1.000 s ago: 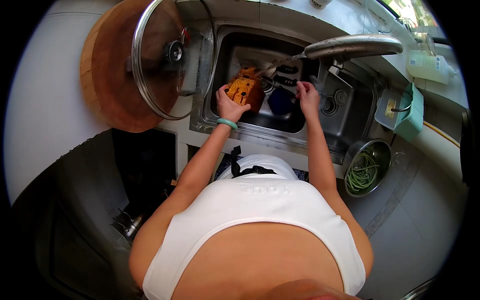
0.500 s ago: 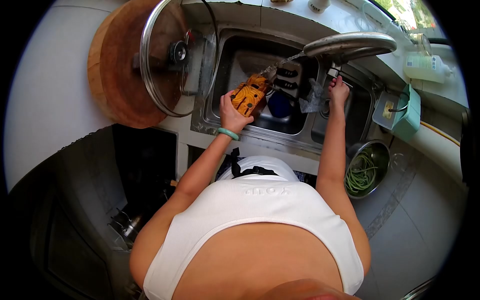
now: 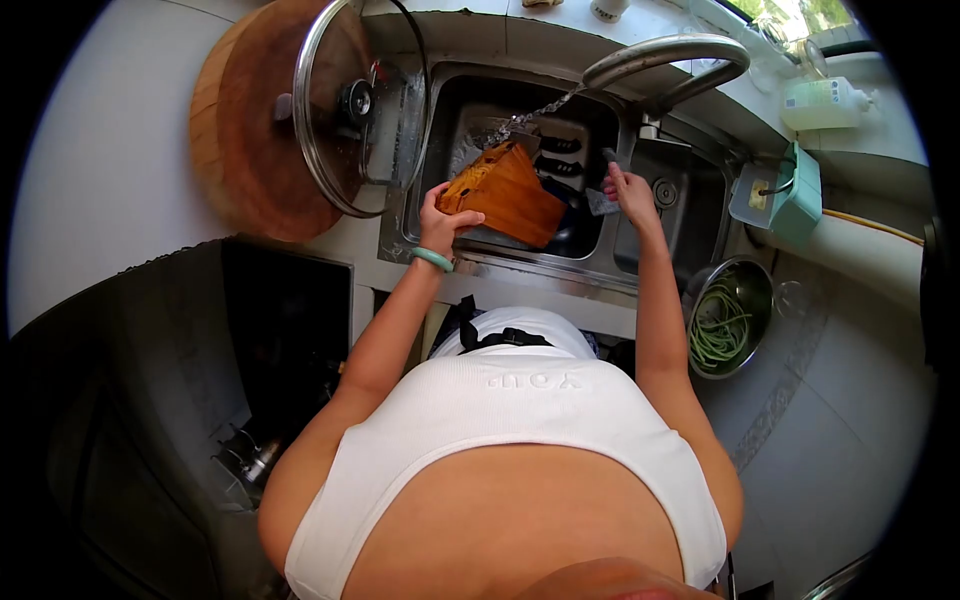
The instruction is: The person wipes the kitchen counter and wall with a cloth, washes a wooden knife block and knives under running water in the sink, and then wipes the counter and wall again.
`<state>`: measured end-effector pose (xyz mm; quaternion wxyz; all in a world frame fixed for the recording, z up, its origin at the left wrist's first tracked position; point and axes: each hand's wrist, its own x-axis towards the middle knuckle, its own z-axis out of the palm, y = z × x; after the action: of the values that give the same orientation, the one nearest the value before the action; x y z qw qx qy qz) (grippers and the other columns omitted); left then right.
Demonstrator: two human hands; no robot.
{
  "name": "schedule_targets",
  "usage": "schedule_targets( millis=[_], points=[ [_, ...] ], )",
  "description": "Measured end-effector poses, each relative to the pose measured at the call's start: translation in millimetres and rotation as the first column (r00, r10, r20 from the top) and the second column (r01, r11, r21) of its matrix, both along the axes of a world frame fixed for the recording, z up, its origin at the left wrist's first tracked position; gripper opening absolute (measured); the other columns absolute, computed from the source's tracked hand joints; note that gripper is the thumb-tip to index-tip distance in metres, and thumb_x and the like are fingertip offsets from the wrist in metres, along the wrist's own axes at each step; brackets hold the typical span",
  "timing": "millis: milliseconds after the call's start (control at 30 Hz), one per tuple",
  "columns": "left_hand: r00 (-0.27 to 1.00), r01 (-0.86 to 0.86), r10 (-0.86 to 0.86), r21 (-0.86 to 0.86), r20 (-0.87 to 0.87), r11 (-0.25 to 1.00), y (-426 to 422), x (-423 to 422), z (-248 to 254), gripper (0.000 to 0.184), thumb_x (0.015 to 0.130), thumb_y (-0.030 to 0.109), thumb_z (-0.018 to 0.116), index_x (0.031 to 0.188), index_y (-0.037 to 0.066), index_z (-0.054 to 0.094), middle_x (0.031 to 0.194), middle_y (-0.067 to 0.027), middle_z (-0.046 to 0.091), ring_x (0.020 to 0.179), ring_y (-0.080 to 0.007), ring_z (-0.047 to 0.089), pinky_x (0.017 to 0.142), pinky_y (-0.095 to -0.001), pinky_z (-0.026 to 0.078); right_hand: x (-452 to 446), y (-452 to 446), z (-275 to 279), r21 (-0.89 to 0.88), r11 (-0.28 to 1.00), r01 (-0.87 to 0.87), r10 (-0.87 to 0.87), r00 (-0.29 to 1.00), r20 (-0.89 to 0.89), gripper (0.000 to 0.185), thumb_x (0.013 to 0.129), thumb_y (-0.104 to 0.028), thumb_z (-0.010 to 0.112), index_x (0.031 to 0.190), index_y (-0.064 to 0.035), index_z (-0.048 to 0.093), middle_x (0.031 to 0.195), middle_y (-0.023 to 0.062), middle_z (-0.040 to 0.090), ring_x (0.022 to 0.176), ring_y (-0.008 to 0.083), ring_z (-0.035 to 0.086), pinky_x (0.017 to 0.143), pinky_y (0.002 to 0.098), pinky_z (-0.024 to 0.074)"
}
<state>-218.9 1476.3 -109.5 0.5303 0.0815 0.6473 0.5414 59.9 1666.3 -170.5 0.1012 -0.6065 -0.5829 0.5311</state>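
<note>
My left hand (image 3: 446, 219) grips an orange-brown wooden block with slots (image 3: 518, 200), tilted over the left sink basin (image 3: 470, 90). Water (image 3: 535, 117) runs from the curved faucet (image 3: 665, 55) onto the block's slotted end. My right hand (image 3: 632, 193) is over the divider between the basins, its fingers closed beside clear crumpled plastic (image 3: 603, 203); what they hold, if anything, is too small to make out. Black-handled items (image 3: 558, 155) lie in the basin behind the block. The block hides most of a dark blue thing.
Left of the sink, a glass lid (image 3: 357, 100) stands before a round wooden board (image 3: 235, 120). At the right are a metal bowl of green beans (image 3: 722, 325), a teal container (image 3: 798, 195) and a bottle (image 3: 825, 104).
My left hand has turned the wooden block so its long side shows. My right hand went to the faucet's base, then came back left to the plastic. The water still runs.
</note>
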Motion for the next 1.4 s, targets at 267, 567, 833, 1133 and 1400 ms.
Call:
schedule_targets(
  millis=[267,567,833,1133,1400],
  points=[
    [0.784,0.010,-0.018,0.016,0.620,1.000,-10,-10,-34,0.059,0.071,0.020,0.064,0.124,0.005,0.043,0.121,-0.0158,0.048,0.108,-0.0315,0.052,0.090,-0.0525,0.046,7,-88,27,-0.168,0.978,0.123,-0.150,0.975,-0.161,0.096,0.073,-0.065,0.060,0.137,-0.0003,0.029,0.120,0.0217,0.053,0.110,0.0323,0.052,0.088,0.0399,0.0428],
    [0.579,0.179,0.005,-0.134,0.815,0.975,-3,10,-63,0.062,0.072,0.043,0.066,0.123,0.013,0.045,0.125,-0.0122,0.046,0.115,-0.0291,0.045,0.090,-0.0461,0.048,-9,-73,60,-0.412,0.879,0.241,-0.400,0.843,-0.360,0.071,0.075,-0.051,0.068,0.124,-0.0044,0.047,0.110,0.0078,0.056,0.104,0.0199,0.050,0.088,0.0353,0.0380],
    [0.372,0.366,0.048,-0.194,0.927,0.910,8,-6,-84,0.069,0.066,0.059,0.066,0.112,0.008,0.055,0.112,-0.0133,0.054,0.102,-0.0338,0.052,0.066,-0.0313,0.057,-8,-62,57,0.020,0.998,0.058,-0.053,0.978,-0.202,0.043,0.079,-0.041,0.069,0.086,0.0011,0.063,0.070,0.0005,0.055,0.067,0.0098,0.047,0.061,0.0241,0.0381],
    [0.360,0.372,0.005,-0.148,0.933,0.916,1,-24,-91,0.070,0.067,0.062,0.060,0.114,0.010,0.055,0.110,-0.0121,0.056,0.097,-0.0338,0.055,0.061,-0.0296,0.056,-38,-81,85,-0.089,0.996,-0.015,-0.021,0.920,-0.391,0.053,0.078,-0.034,0.070,0.112,0.0035,0.054,0.094,0.0075,0.062,0.088,0.0140,0.057,0.081,0.0260,0.0435],
    [0.571,0.224,0.005,-0.162,0.821,0.961,-2,-26,-81,0.067,0.072,0.061,0.056,0.117,0.011,0.052,0.112,-0.0108,0.055,0.096,-0.0344,0.054,0.063,-0.0286,0.055,-88,-88,102,0.322,0.929,-0.184,0.129,0.974,0.185,0.124,0.047,-0.050,0.082,0.137,0.0064,0.018,0.123,0.0269,0.042,0.115,0.0381,0.042,0.097,0.0422,0.0368]
  ],
)
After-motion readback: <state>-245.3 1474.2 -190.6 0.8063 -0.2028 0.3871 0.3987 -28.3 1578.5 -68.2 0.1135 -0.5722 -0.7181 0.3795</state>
